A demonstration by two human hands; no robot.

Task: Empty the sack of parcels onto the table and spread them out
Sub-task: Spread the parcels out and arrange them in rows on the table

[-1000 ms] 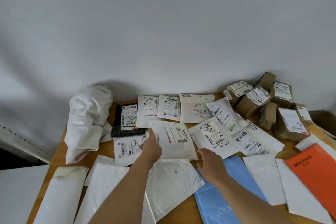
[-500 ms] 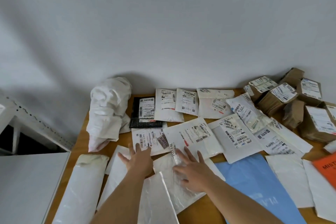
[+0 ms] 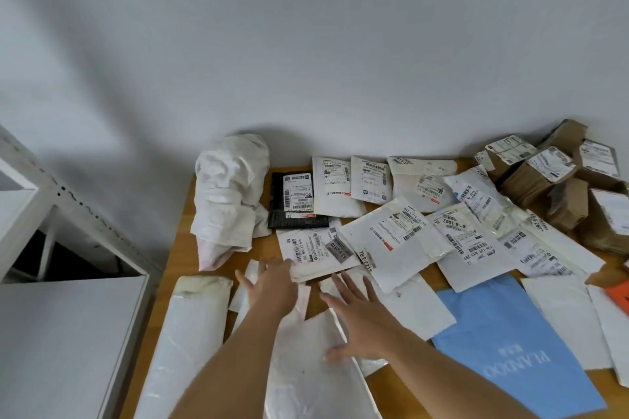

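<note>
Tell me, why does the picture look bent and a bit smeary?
Head view: the wide lens bows the shelf at left; both hands, left and right, look slightly motion-blurred; light is soft, with a faint shadow behind the sack.

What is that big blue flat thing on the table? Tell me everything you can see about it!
The blue mailer bag is a flat, smooth, light blue envelope, plastic by its look, with pale letters reading PLANDOO, upside down from this view. It lies flat and slightly askew on the wooden table, near its front edge, right of the right hand, which does not touch it. White mailers border it; the one at its upper left seems to overlap its corner.
</note>
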